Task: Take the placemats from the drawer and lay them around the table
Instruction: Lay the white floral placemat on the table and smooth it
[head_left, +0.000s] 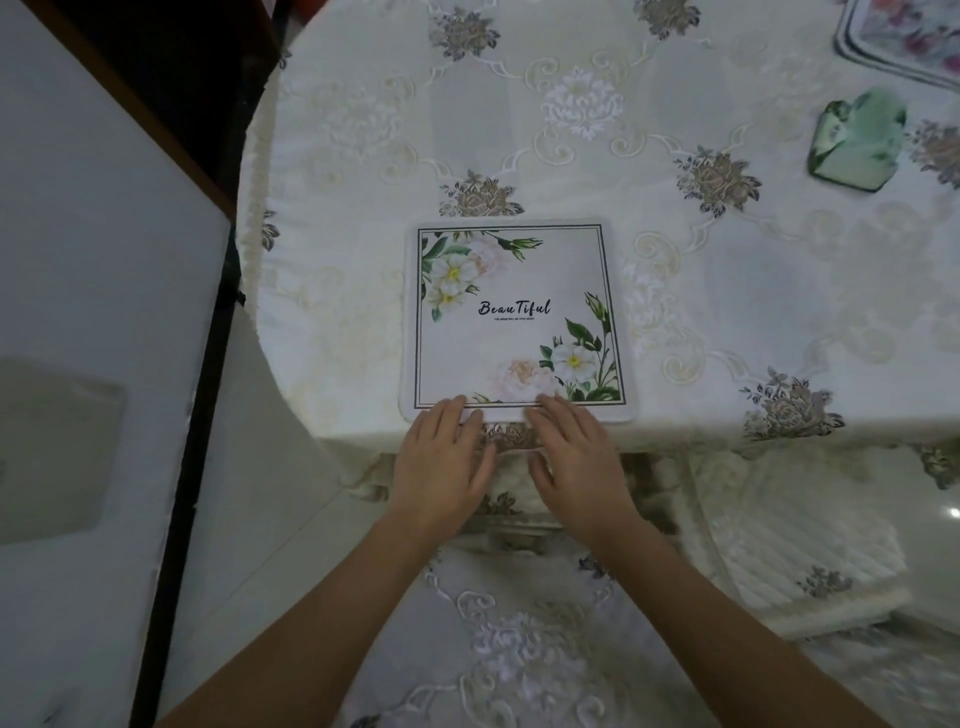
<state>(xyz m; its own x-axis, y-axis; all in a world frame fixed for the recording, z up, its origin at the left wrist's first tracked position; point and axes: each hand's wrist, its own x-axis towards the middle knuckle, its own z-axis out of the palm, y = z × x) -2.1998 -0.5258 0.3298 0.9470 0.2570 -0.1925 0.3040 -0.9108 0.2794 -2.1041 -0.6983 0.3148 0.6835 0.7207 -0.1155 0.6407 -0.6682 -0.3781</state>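
Up close, the left hand (441, 457) and right hand (576, 457) are held flat side by side, fingers straight, nothing gripped, with the fingertips laid on the near edge of the placemat (514, 322). Pretty much everything else is taken up by the table (727, 260), covered in an embroidered floral cloth. The placemat, printed "Beautiful", is laid flat at the near edge. A second floral placemat (904, 36) is partly seen far right, with a green glass piece (857, 140) near it.

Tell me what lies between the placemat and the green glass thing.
Only bare tablecloth with its embroidered flowers lies between the placemat and the green glass thing, as the head view shows.
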